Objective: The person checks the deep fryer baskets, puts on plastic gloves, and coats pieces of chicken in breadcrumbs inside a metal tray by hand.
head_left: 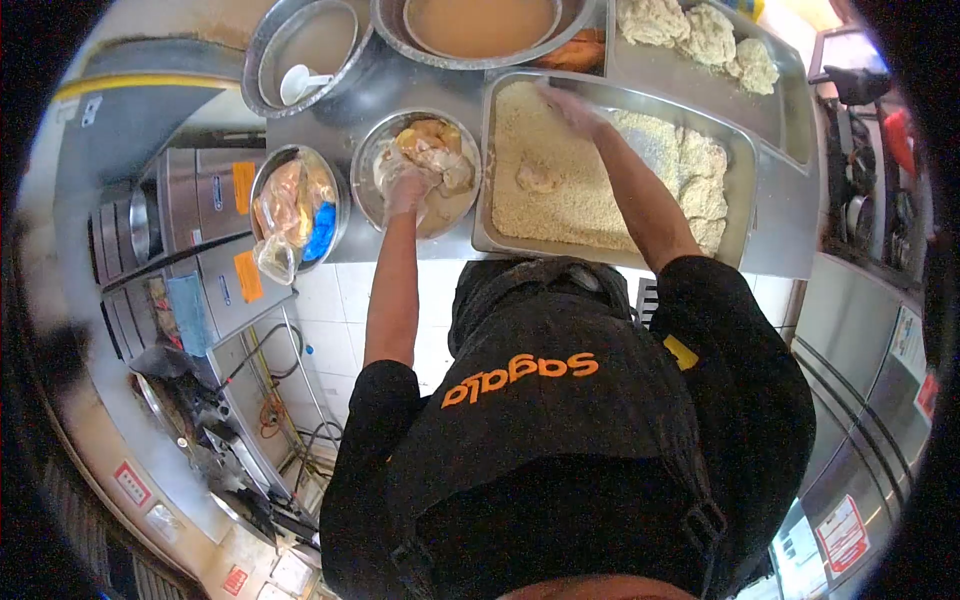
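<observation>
My left hand point(408, 190), in a clear plastic glove, reaches into a metal bowl point(366, 205) of pale wet liquid. Its fingers are closed on raw chicken point(430, 145), which lies in the bowl; the fingertips are partly hidden. My right hand point(572, 110) is over the far left of a deep metal tray point(620, 252) of breadcrumbs point(560, 205). It is slightly blurred, with fingers stretched out and nothing visible in them. One crumb-covered piece point(538, 178) lies in the crumbs near it. Several coated pieces point(703, 180) line the tray's right side.
At left, a metal bowl point(340, 190) holds plastic bags and a blue item. Behind stand a basin point(262, 95) with a white scoop point(300, 85) and a larger basin point(390, 35) of brownish liquid. A back-right tray point(690, 85) holds coated pieces. Drawers point(222, 190) stand left.
</observation>
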